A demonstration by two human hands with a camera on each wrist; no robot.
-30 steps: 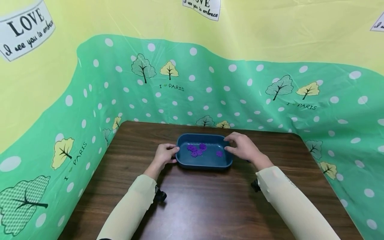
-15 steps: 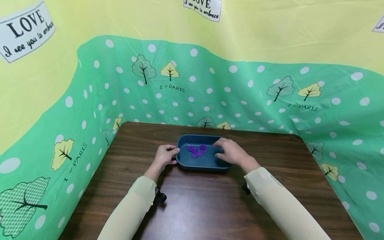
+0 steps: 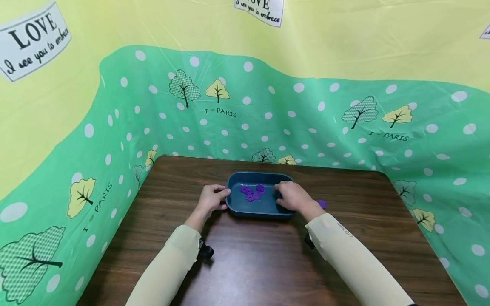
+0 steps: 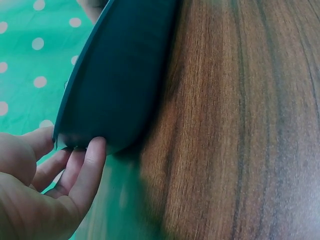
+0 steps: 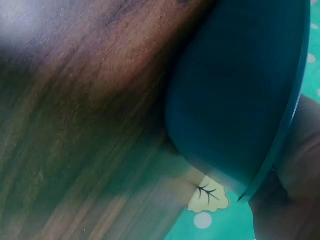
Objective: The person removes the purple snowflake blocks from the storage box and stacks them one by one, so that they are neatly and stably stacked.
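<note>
A dark blue, rounded rectangular plastic tray sits on the table. Its left end is held by my left hand, thumb at the rim and fingers against the outer wall, as the left wrist view shows. Several purple flower-shaped pieces lie clustered in the tray's left half. My right hand reaches over the right end, fingers bent down inside, pinching at a purple piece mostly hidden behind them. From the right wrist camera, the tray's outer wall covers the fingertips.
Another purple piece lies on the dark wooden table, just right of the tray and partly behind the right wrist. A green and yellow printed cloth stands around the table's back and sides.
My right hand has moved left from the tray's right rim and down inside, over the lone purple piece. More of the piece on the table now shows. My left hand stays put.
</note>
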